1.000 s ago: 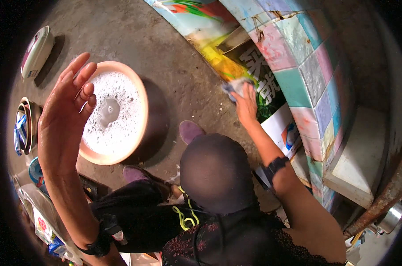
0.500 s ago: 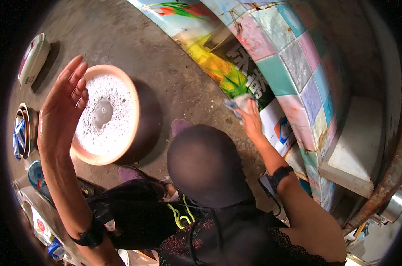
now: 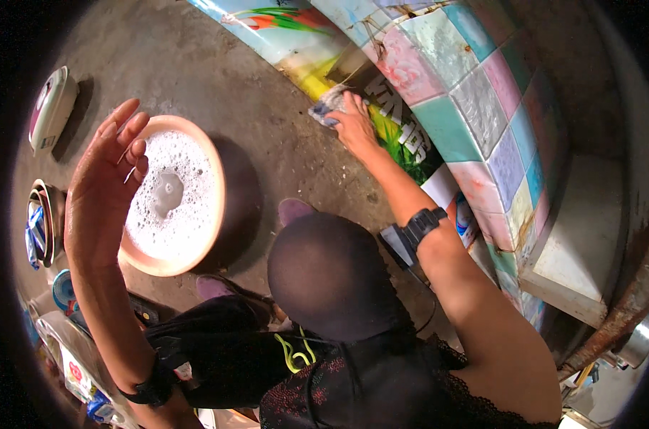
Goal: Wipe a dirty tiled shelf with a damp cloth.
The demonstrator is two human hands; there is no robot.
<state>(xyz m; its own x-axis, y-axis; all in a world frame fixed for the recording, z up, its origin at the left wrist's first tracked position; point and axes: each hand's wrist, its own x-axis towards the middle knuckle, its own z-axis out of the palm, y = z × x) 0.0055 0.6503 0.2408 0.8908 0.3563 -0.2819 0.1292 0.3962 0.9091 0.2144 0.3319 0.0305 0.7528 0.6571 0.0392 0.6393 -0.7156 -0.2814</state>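
My right hand (image 3: 356,130) presses a crumpled grey-white cloth (image 3: 329,105) against a glossy printed panel (image 3: 314,77) with yellow and green pictures. The cloth sits on the yellow part of the panel, close to the floor, with my fingers closed over it. My left hand (image 3: 110,179) is raised with its fingers apart and holds nothing. Just beyond it, a round peach-coloured basin (image 3: 221,182) stands on the floor, filled with sudsy water (image 3: 188,214). The hand covers part of the basin's left rim.
Pastel tile-patterned covering (image 3: 475,121) lies above the printed panel on the right. A lidded white container (image 3: 52,111) and nested bowls (image 3: 47,222) with a blue packet are at the far left. A plastic bag (image 3: 63,350) lies below them. A pale ledge (image 3: 575,250) juts out at right.
My right hand has slid the cloth along the panel, away from me and to the left, from the dark printed part to the yellow. My left hand stays raised, slightly lower in view.
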